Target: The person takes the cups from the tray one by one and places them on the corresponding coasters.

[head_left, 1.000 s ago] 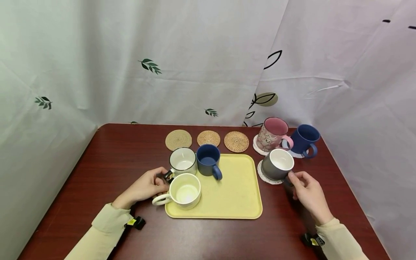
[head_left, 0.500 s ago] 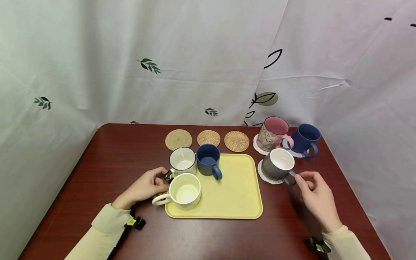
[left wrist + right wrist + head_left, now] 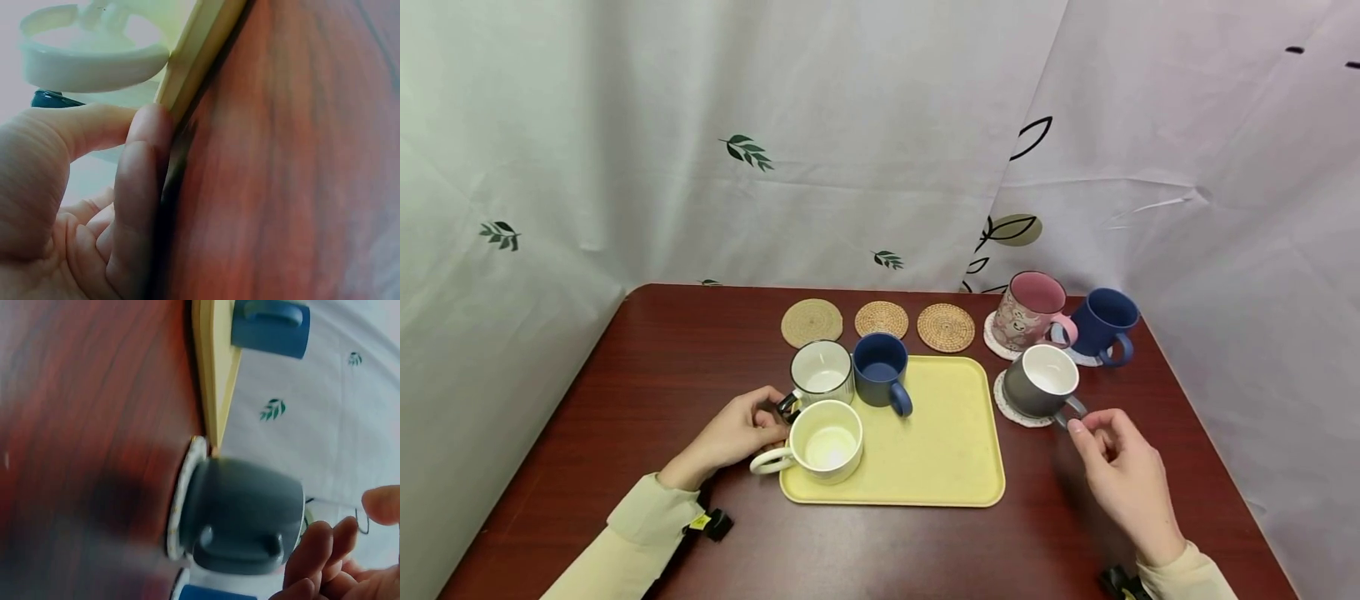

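My left hand point(image 3: 736, 433) is at the left edge of the yellow tray point(image 3: 951, 450); in the left wrist view its thumb and fingertips pinch the tray's rim point(image 3: 187, 59). On the tray, beside this hand, stand a cream mug point(image 3: 827, 446) and a white mug point(image 3: 822, 371) with a black handle. A dark blue mug point(image 3: 880, 371) stands behind them. My right hand point(image 3: 1123, 479) is just off the handle of a grey mug point(image 3: 1030, 387), thumb and fingers apart and loosely bent, holding nothing. The grey mug stands upright on a white coaster point(image 3: 181, 512).
Behind the grey mug, a pink patterned mug point(image 3: 1030, 312) and another blue mug point(image 3: 1101, 325) stand on white coasters. Several woven coasters, including a tan one point(image 3: 946, 327), lie behind the tray. A pale curtain point(image 3: 820, 167) hangs along the table's back edge.
My right hand has let go of the grey mug's handle and drawn back a little toward me. The grey mug stays on its coaster, and the left hand remains at the tray.
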Demonstrator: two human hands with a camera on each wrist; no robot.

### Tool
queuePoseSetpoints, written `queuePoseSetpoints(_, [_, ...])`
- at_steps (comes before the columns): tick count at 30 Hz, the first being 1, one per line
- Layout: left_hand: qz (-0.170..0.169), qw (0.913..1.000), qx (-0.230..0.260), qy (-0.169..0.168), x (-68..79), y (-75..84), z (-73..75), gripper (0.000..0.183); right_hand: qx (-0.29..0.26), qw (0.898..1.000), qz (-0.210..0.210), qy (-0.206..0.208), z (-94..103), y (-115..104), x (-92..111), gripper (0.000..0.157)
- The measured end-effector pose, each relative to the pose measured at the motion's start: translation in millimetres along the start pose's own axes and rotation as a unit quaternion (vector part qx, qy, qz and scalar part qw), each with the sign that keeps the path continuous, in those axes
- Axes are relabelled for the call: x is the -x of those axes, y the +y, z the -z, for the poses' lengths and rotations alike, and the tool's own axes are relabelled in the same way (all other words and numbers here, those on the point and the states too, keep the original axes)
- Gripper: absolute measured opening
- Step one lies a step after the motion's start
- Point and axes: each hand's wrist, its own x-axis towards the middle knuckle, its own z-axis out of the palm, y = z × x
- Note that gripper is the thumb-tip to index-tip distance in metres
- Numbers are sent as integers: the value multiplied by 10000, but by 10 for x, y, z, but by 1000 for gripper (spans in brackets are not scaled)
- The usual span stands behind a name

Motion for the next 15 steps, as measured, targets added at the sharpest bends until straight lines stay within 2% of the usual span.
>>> queuePoseSetpoints(5, [-174,9998,-91,-7,20,10,-2,32,131,9984,289,-463,-115,-55,100,19])
queuePoseSetpoints(11, [-300,9994,-132,57,70,48,6,27,333,9929,312,-1101,-304,-93,165,30])
queuePoseSetpoints(15, [-410,9992,16,-25,95,123,17,25,486,9871,293,-1497,-396,-110,153,32])
